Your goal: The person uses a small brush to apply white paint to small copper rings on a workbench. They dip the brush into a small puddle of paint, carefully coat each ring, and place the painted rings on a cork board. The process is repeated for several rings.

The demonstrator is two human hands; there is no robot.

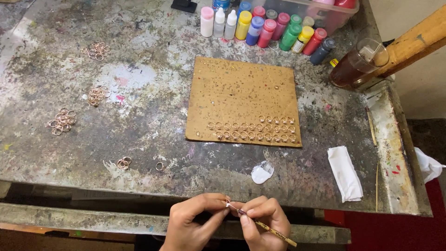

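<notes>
Worn grey metal worktable (pixel 139 83) blotched with old paint in white, pink and green, spread across nearly the whole view under soft, even light. Far right, past the table's rusted edge, a slanting orange-brown wooden post (pixel 413 44) against a pale plain wall (pixel 418 88). Near right, dark floor (pixel 427 137) beside a red surface (pixel 404 232).

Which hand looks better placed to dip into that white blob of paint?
Probably the right hand: it holds the brush and sits just below the white paint. The left hand pinches a ring.
</notes>
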